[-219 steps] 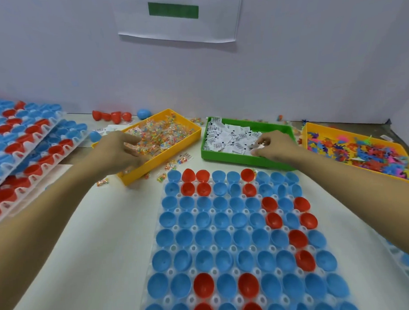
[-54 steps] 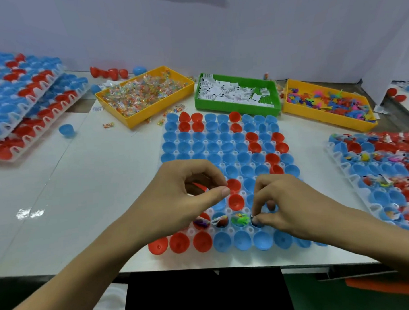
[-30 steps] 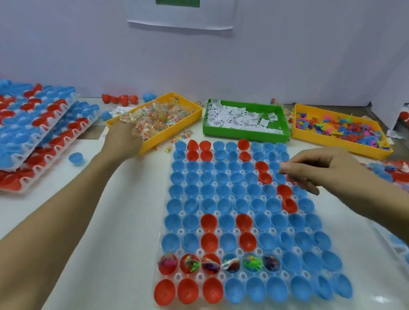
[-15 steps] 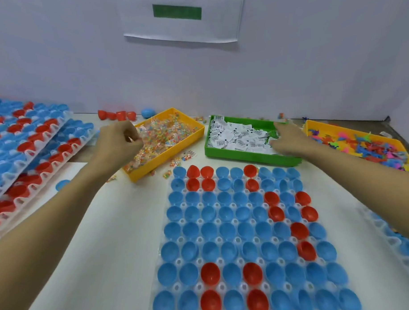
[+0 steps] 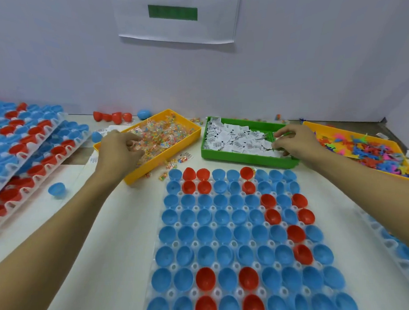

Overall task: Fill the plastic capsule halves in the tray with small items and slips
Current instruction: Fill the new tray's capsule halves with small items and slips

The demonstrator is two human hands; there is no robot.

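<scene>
Since half a second ago your right hand (image 5: 295, 140) has slid back from the far corner of the green bin (image 5: 245, 157), its fingers now pinching at the paper slips (image 5: 235, 139). Your left hand (image 5: 120, 150) curls round wrapped sweets (image 5: 161, 135) in the yellow bin (image 5: 153, 166). Nearer you than both sets of fingertips lies the tray (image 5: 195, 243) of capsule halves (image 5: 227, 234).

Both arms stretched forward; left hand (image 5: 120, 149) curled, fingers bunched; right hand (image 5: 295, 140) curled, fingertips pinched together.
</scene>
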